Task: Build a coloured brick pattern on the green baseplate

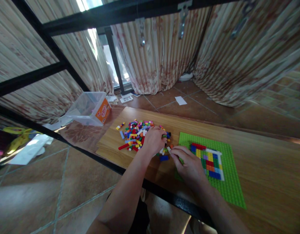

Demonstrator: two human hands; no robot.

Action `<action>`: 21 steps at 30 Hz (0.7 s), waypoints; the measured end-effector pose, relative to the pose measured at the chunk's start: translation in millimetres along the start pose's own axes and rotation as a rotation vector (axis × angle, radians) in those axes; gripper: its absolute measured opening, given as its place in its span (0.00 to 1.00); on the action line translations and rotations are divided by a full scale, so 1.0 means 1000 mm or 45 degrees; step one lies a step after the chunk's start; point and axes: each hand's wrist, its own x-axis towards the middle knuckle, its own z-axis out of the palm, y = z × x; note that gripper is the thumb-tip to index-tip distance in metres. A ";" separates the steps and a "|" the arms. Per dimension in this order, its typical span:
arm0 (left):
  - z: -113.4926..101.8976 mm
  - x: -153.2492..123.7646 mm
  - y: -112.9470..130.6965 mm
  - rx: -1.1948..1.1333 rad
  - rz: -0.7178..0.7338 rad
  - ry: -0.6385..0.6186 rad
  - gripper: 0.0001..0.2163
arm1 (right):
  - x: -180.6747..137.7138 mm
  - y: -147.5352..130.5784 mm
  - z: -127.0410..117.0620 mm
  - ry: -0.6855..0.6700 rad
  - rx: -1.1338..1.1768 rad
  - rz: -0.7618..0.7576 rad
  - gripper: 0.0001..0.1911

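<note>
A pile of small coloured bricks [135, 134] lies on the wooden table [262, 162]. My left hand [153, 140] rests on the pile's right edge with its fingers curled down into the bricks; what they hold is hidden. My right hand [187, 164] lies beside it, fingertips pinched together near a few loose bricks [164, 155], over the left edge of a green baseplate [229, 182]. A patch of joined coloured bricks [208, 161] with a white border sits on the baseplate, just right of my right hand.
A clear plastic tub [88, 108] with an orange label stands on the tiled floor at the left. Black metal frame bars [52, 70] cross the upper left. Curtains hang behind. Papers [180, 100] lie on the floor.
</note>
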 end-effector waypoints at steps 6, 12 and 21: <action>-0.007 -0.001 -0.003 -0.169 0.099 -0.123 0.12 | 0.000 0.005 -0.008 0.035 -0.007 0.009 0.09; -0.032 -0.004 -0.029 -0.519 -0.051 0.045 0.15 | -0.001 0.005 -0.010 0.028 0.014 0.031 0.09; -0.042 0.000 -0.055 -0.742 -0.426 0.522 0.10 | 0.002 -0.019 0.021 -0.126 -0.052 -0.106 0.11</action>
